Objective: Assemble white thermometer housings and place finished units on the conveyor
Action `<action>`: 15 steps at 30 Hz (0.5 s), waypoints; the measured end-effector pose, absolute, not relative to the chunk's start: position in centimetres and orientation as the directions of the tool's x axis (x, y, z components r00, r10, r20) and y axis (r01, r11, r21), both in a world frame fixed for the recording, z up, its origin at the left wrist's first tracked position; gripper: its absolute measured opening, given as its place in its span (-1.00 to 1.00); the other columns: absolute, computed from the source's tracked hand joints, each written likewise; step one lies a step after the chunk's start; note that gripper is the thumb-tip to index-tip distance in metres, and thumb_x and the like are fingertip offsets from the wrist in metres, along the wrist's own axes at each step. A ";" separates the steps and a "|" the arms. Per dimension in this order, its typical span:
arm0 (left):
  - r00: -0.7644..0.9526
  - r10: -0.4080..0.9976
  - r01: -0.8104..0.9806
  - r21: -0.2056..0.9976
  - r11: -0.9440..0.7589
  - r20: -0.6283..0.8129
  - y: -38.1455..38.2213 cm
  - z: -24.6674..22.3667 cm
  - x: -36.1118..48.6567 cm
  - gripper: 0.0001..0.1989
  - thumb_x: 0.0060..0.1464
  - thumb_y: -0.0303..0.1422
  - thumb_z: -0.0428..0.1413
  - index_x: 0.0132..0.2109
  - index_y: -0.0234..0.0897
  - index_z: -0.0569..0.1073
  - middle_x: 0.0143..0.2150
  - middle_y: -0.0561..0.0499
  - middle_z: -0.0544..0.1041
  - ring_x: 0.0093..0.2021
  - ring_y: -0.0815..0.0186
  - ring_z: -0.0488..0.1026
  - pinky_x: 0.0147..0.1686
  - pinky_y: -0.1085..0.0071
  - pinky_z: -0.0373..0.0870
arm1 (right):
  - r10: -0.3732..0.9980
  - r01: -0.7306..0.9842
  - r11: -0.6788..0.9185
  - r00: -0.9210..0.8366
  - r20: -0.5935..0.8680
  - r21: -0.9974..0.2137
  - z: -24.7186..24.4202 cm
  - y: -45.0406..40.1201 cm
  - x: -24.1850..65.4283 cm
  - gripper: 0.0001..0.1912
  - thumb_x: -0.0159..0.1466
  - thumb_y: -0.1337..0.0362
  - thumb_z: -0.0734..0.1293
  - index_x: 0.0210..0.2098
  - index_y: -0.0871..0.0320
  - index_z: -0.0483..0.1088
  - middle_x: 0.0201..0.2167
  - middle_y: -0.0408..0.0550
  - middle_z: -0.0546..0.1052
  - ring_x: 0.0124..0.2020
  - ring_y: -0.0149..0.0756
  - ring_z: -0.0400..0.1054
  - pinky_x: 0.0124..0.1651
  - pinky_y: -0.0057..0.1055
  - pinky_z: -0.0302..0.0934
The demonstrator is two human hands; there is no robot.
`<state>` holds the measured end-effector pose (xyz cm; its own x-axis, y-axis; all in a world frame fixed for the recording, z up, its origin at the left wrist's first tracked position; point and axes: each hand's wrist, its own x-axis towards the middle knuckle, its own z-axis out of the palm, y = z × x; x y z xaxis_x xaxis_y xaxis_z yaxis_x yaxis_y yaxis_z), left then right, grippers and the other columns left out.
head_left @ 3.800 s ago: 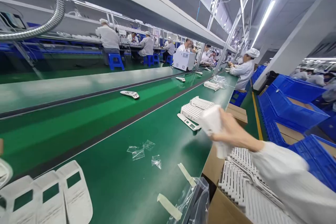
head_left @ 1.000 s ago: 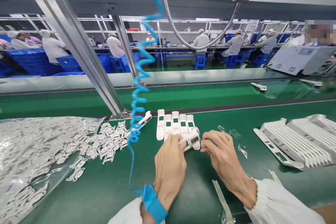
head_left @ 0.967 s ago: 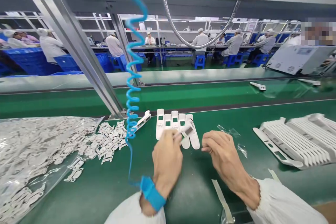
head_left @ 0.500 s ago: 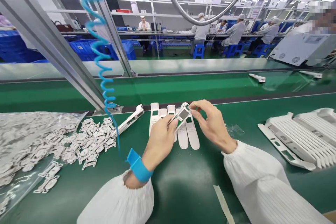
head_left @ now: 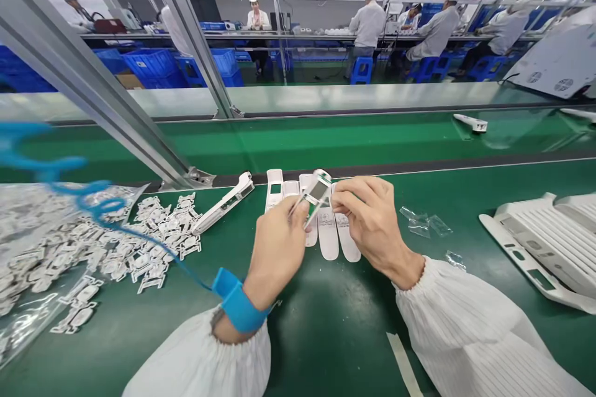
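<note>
My left hand [head_left: 277,254] and my right hand [head_left: 372,220] pinch a small white plastic frame with a grey window [head_left: 316,193] between their fingertips, above a row of white elongated device casings [head_left: 328,239]. My hands hide part of that row. A blue antistatic wrist strap [head_left: 237,301] circles my left wrist, and its blue coiled cord [head_left: 107,217] runs left over a heap of white die-cut pieces [head_left: 158,248]. To the left of my left hand lies a longer white device part [head_left: 223,203].
The green conveyor belt [head_left: 354,335] carries clear plastic scraps [head_left: 424,223] and a pale tape strip [head_left: 403,363]. A stack of white slotted parts [head_left: 544,248] stands at right. A metal frame rail [head_left: 102,84] crosses at left. Co-workers sit beyond further belts.
My hands have come together and raised the small frame above the casings. The view has tilted upward, and the blue cord now swings left across the die-cut pieces.
</note>
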<state>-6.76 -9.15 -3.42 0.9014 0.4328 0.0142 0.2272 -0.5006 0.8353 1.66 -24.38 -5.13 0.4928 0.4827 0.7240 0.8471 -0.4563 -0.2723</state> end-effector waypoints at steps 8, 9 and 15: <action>0.805 0.501 0.054 0.881 0.470 -0.317 -7.2 -1.5 -6.3 -0.84 0.26 -0.32 0.04 -0.08 -0.32 0.36 -0.18 -0.05 0.48 -0.49 0.52 0.32 -0.45 0.49 0.37 | 0.298 0.318 -0.930 0.946 0.127 -0.185 -5.7 -32.5 6.6 -0.83 0.25 0.20 0.26 -0.45 0.08 0.38 -0.34 0.09 0.48 -0.19 0.04 0.34 -0.25 -0.13 0.17; 0.821 0.483 0.051 0.882 0.468 -0.304 -7.3 -1.4 -6.4 -0.83 0.25 -0.30 0.06 -0.08 -0.31 0.36 -0.19 -0.04 0.48 -0.50 0.52 0.30 -0.48 0.51 0.34 | 0.333 0.362 -0.907 0.930 0.158 -0.217 -5.8 -32.4 7.2 -0.84 0.26 0.17 0.27 -0.38 0.07 0.42 -0.27 0.10 0.49 -0.16 0.04 0.34 -0.23 -0.11 0.20; 0.916 0.286 0.210 0.943 0.258 -0.282 -8.9 -2.1 -6.7 -0.51 0.24 0.03 -0.03 -0.13 -0.36 0.47 -0.49 0.01 0.36 -0.54 0.44 0.23 -0.59 0.52 0.17 | 0.558 0.553 -0.693 0.818 0.142 -0.462 -6.1 -24.9 8.2 -0.75 0.30 0.12 0.30 -0.14 0.15 0.42 -0.17 0.04 0.50 -0.21 -0.20 0.38 -0.18 -0.30 0.22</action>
<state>-6.69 -8.86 -2.12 0.9156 0.2864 -0.2822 0.2101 0.2579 0.9431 8.19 -24.88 -6.07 0.8179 0.5575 0.1421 0.5530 -0.6935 -0.4618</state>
